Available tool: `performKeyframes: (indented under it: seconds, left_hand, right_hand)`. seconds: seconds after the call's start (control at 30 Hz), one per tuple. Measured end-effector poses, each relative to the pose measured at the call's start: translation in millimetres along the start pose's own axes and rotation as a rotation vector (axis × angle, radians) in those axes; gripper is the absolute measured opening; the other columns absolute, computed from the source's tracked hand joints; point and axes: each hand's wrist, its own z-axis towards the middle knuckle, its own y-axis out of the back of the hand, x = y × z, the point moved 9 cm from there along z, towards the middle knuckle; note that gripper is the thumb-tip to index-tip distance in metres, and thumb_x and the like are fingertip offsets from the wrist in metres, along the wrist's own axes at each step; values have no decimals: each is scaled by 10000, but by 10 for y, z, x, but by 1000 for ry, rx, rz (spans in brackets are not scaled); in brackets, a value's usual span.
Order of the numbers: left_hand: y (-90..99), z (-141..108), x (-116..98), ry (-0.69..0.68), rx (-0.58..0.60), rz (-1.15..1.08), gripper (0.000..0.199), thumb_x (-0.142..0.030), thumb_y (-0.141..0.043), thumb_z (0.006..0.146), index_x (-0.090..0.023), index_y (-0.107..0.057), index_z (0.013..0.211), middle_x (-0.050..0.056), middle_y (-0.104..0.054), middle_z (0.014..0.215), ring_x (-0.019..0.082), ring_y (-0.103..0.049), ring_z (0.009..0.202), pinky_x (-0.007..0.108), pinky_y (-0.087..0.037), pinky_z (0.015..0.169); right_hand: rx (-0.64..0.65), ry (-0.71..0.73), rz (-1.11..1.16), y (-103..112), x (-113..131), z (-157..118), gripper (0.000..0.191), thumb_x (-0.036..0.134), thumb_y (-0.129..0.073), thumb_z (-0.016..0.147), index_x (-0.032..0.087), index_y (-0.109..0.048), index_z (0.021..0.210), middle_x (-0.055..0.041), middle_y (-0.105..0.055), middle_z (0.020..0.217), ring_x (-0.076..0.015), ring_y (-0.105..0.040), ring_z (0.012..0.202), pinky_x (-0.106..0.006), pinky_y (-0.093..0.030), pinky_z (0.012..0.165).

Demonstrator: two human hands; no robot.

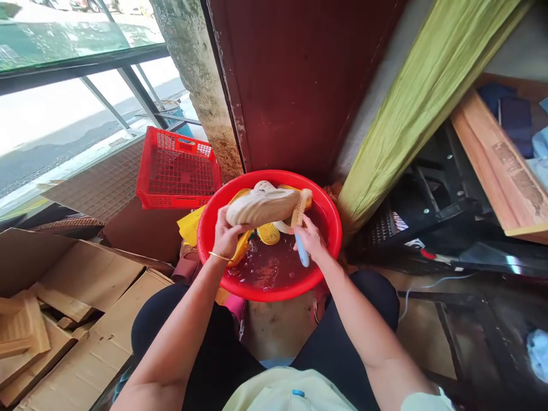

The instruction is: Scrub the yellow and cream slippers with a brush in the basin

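Note:
My left hand grips one end of a cream-white clog, which is held sideways above a red basin. In my right hand is a scrub brush with a light-blue handle and a tan head. Its bristles are at the far end of the clog; whether they press on it is hard to tell. Dark water with some bubbles fills the basin. Yellow clogs lie in the water, and another white shoe shows partly behind the held one.
A red plastic crate stands beyond the basin at the left. Cardboard boxes with wood pieces lie on the left. A green curtain hangs at the right, near a wooden drawer. A dark red panel rises behind the basin.

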Motion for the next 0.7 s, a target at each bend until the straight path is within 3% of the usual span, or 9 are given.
performKeyframes:
  seconds: [0.1,0.17,0.27,0.37,0.43,0.5,0.6,0.7]
  left_hand:
    - [-39,-101,38,34,182,370,506,-339,-812,638,-215,-566,1063,32,-669,1006,246,-648,979,360,-529,863]
    - [3,-132,51,44,326,500,575,-411,-822,664,-210,-583,1146,67,-685,1089,289,-653,1055,400,-533,906]
    - [112,-163,174,92,465,617,708,-532,-795,730,-247,-543,1327,102,-703,1154,335,-676,1105,473,-541,942]
    - [179,-165,359,71,431,855,759,-576,-787,728,-238,-548,1365,156,-707,1215,402,-658,1186,577,-490,1037]
    - [86,-183,462,13,436,877,851,-579,-802,704,-209,-529,1420,205,-618,1414,427,-570,1338,591,-423,1134]
    - [-30,-202,552,-17,442,801,952,-587,-813,690,-174,-488,1483,234,-519,1533,437,-487,1431,576,-378,1189]
    - [-162,-270,727,39,430,710,1156,-552,-872,628,-124,-368,1577,291,-472,1558,484,-460,1442,596,-389,1176]
    - [-254,-394,877,83,361,701,1227,-472,-845,664,-103,-197,1639,306,-455,1563,478,-466,1440,607,-410,1150]
  right_hand:
    - [-35,-39,-8,22,-70,72,662,378,-470,960,200,-369,1590,-63,-775,944,-134,-608,434,-235,-475,393]
    - [-56,-13,-76,47,-77,85,666,381,-454,968,184,-365,1598,-59,-774,915,-144,-612,443,-255,-513,419]
    - [-58,141,-288,52,21,0,615,362,-450,986,184,-429,1574,-93,-786,1056,-202,-743,713,-313,-632,650]
    - [-22,376,-534,-15,184,-184,571,291,-464,988,211,-484,1553,-109,-700,1367,-243,-701,1180,-350,-574,1006]
    - [-8,448,-667,-40,236,-257,590,252,-453,989,195,-457,1577,-118,-656,1435,-249,-653,1272,-353,-524,1082]
    - [-33,439,-766,-21,264,-257,608,231,-430,998,169,-416,1603,-142,-671,1404,-261,-671,1238,-359,-528,1069]
    - [-78,376,-901,-21,300,-257,621,233,-413,1017,171,-367,1633,-169,-708,1309,-285,-713,1123,-378,-557,1001]
    - [-13,369,-1082,-197,296,-399,646,250,-420,1024,251,-314,1661,-152,-727,1173,-273,-737,942,-359,-584,867]
